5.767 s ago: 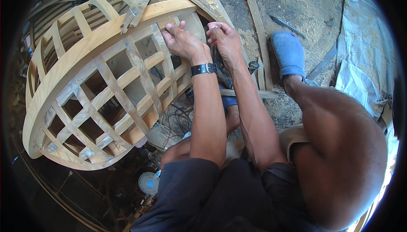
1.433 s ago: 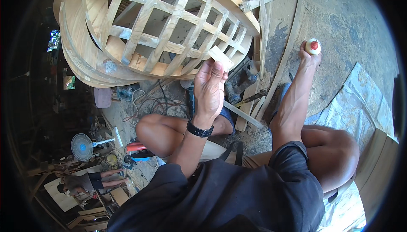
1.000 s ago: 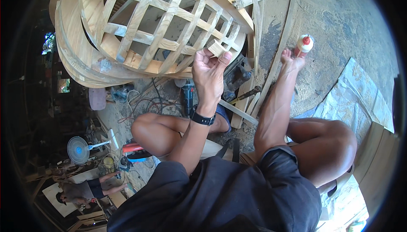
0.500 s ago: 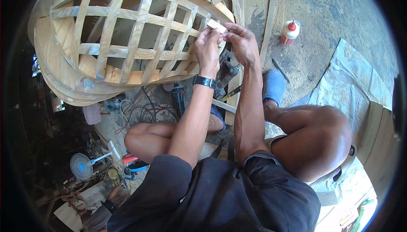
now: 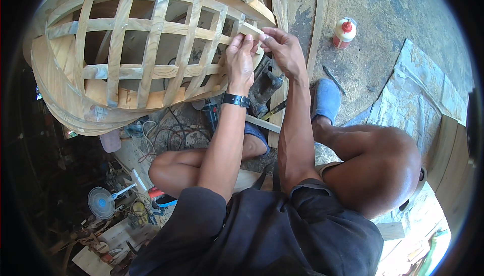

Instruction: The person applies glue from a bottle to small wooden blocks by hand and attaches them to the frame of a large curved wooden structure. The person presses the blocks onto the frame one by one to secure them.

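Observation:
A short pale wooden strip (image 5: 251,30) lies at the right end of a curved wooden lattice frame (image 5: 156,27). My left hand (image 5: 240,66), wearing a dark band on the wrist, is curled at the strip's near edge with thumb and fingers against it; part of its grip is hidden. At the strip's right end, my right hand (image 5: 285,51) pinches it between thumb and fingertips. The frame has crossing slats with square gaps and a broad rounded rim.
A white glue bottle with a red cap (image 5: 345,33) stands on the dusty floor at right. Below my hands lies a dark power tool (image 5: 265,87). Cables (image 5: 176,129) lie under the frame. A fan (image 5: 101,203) stands at lower left, a grey sheet (image 5: 403,92) at right.
The strip has moved from between my raised fingertips to lie along the frame's end. My left thumb has slid down to its near edge. The whole view has shifted slightly.

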Demonstrator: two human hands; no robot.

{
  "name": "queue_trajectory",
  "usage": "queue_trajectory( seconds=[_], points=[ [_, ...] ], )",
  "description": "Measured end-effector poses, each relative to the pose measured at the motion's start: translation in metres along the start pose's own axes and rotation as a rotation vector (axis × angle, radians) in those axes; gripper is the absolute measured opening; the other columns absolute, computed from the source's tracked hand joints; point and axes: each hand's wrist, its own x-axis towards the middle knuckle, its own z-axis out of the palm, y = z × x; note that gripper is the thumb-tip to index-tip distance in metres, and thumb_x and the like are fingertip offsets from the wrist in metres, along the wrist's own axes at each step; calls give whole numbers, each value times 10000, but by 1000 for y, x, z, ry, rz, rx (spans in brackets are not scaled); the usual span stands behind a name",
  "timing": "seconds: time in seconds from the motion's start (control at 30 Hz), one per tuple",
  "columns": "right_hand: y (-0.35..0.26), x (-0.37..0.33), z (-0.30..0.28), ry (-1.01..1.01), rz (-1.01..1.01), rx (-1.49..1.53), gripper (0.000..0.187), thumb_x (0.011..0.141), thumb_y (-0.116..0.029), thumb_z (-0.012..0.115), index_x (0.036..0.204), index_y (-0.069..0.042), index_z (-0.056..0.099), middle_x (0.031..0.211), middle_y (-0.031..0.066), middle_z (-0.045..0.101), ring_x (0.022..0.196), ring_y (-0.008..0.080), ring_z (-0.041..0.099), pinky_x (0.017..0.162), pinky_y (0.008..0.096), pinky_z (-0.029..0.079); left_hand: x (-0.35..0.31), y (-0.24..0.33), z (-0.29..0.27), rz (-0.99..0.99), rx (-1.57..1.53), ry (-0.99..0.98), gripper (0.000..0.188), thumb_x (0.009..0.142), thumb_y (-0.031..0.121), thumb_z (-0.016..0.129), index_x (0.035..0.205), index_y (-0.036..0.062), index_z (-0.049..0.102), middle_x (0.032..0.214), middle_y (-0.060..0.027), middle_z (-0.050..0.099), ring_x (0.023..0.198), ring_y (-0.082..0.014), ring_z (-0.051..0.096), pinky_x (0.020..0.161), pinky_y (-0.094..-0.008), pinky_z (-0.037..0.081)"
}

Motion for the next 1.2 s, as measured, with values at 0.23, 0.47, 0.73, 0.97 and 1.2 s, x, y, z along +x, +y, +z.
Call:
queue_trajectory(
  seconds=[0.23, 0.47, 0.73, 0.97, 1.2],
  points=[
    [33, 23, 6, 196, -150, -337, 280, 891, -95, 687, 1159, -14, 683, 853, 65, 703, 748, 101, 614, 686, 273, 507, 24, -24, 9, 119, 135, 21, 224, 990, 106, 564, 1157, -29, 629, 1037, -61, 679, 924, -100, 618, 821, -233, 487],
    [56, 48, 6, 221, -203, -294, 337, 885, -102, 682, 1212, -20, 674, 892, 64, 718, 765, 100, 625, 721, 272, 522, 53, -56, 26, 232, 211, 246, 231, 969, 106, 592, 1118, -58, 657, 1001, -120, 714, 893, -165, 667, 767, -296, 526],
    [66, 48, 5, 386, -134, -388, 277, 880, -138, 696, 1107, 22, 696, 894, 116, 732, 797, 143, 671, 755, 289, 537, 69, -73, 17, 269, 329, 297, 274, 972, 135, 569, 1133, -81, 615, 1040, -170, 698, 909, -217, 665, 808, -333, 516],
    [83, 33, -9, 507, -89, -242, 221, 916, -149, 659, 1043, 28, 699, 868, 85, 714, 730, 131, 649, 685, 279, 538, 83, -81, 26, 382, 279, 417, 217, 1006, 117, 523, 1079, -67, 612, 1014, -125, 685, 869, -180, 626, 793, -307, 500],
    [88, 20, -24, 569, -14, -138, 215, 933, -165, 639, 1014, 25, 700, 829, 51, 689, 690, 96, 618, 627, 252, 521, 88, -85, 26, 277, 476, 498, 235, 1006, 163, 538, 879, -29, 587, 825, -95, 645, 655, -159, 553, 586, -306, 471]
  ],
)
